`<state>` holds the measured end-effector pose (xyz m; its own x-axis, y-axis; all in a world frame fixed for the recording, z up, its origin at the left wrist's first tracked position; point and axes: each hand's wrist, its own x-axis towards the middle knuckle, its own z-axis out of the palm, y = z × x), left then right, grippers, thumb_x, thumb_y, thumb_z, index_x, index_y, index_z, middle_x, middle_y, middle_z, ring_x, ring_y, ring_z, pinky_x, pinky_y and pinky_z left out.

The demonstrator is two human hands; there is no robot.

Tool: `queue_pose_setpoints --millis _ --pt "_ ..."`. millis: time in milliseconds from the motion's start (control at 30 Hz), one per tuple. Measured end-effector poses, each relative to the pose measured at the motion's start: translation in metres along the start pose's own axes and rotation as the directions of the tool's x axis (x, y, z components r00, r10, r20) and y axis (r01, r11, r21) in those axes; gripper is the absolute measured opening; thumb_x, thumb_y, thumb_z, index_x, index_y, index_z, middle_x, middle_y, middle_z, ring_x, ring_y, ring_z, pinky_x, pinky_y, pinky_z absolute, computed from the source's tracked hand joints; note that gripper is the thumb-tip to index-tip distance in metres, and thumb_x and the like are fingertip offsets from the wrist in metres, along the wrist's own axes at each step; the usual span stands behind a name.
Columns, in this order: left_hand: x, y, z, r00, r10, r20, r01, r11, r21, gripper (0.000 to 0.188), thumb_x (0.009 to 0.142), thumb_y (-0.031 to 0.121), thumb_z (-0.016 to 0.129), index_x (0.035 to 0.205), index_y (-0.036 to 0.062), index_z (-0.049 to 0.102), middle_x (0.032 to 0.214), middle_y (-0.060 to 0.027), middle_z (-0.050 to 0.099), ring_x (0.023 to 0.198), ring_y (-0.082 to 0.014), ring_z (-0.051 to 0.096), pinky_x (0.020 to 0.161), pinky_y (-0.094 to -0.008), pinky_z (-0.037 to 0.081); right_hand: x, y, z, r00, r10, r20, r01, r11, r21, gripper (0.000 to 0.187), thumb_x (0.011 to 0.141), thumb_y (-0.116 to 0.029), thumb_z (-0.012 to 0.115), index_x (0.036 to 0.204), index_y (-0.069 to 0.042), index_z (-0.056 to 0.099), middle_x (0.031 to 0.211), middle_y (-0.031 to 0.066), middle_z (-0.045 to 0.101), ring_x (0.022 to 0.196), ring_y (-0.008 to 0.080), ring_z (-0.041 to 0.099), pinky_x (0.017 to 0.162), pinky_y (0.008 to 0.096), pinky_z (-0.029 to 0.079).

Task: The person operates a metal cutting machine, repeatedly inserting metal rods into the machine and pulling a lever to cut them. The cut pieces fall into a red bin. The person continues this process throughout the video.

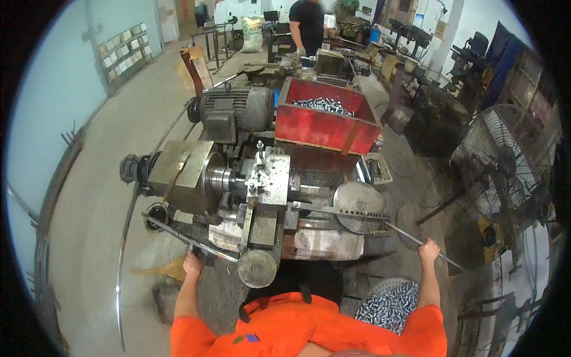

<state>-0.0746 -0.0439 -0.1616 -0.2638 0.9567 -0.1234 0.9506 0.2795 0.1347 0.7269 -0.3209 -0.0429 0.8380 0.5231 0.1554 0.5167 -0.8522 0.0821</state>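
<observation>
My right hand (428, 250) is closed round a long metal lever rod (404, 231), which slants down to the right from a flat bar with a row of holes. On the other side, my left hand (192, 262) is closed just below a second metal lever (208, 247); what lies inside its fingers is hidden. Between my hands stands a small lathe. Its spindle (223, 179) faces a tool slide (275, 180) with bolts on top. A round metal disc (257, 268) sits at the near end of the slide, and a larger disc (358, 204) at the right.
A motor (241, 109) and a red box (321, 128) of small metal parts stand behind the lathe. A basket of similar parts (389, 306) sits low by my right arm. At right is a large fan (502, 160). Another person (307, 27) stands far ahead.
</observation>
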Motion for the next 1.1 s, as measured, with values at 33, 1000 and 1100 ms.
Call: queue_pose_setpoints --millis 33,1000,1100 --pt "-0.005 0.006 -0.005 1.0 -0.011 -0.001 0.011 1.0 -0.021 0.04 0.079 0.037 0.058 0.1 0.0037 0.052 0.089 -0.0187 0.066 0.084 -0.0344 0.064 0.074 -0.0436 0.051 0.0 0.001 0.0 1.0 0.0 -0.014 0.0 1.0 -0.003 0.053 0.06 -0.026 0.07 0.111 -0.017 0.063 0.098 0.013 0.063 0.093 0.0277 0.06 0.086 0.0413 0.042" --pt "-0.047 -0.11 -0.257 0.87 -0.052 -0.491 -0.12 0.942 -0.312 0.031 0.085 0.019 0.058 0.112 0.0041 0.058 0.086 -0.0152 0.065 0.077 -0.029 0.064 0.068 -0.0391 0.049 -0.178 -0.524 -0.266 0.133 -0.968 -0.213 0.932 0.049 0.36 0.029 0.052 -0.016 0.061 0.077 -0.004 0.069 0.088 0.0181 0.066 0.089 0.0311 0.062 0.081 0.0392 0.049" --pt "-0.067 -0.169 -0.267 0.851 -0.159 -0.5 0.109 0.986 -0.129 0.032 0.089 0.031 0.052 0.101 0.0019 0.062 0.083 -0.0196 0.064 0.074 -0.0332 0.062 0.065 -0.0422 0.048 -0.188 -0.552 -0.253 0.18 -0.98 -0.088 0.902 0.129 0.412 0.025 0.052 -0.017 0.062 0.071 -0.003 0.069 0.078 0.019 0.066 0.079 0.0335 0.065 0.073 0.0398 0.052"
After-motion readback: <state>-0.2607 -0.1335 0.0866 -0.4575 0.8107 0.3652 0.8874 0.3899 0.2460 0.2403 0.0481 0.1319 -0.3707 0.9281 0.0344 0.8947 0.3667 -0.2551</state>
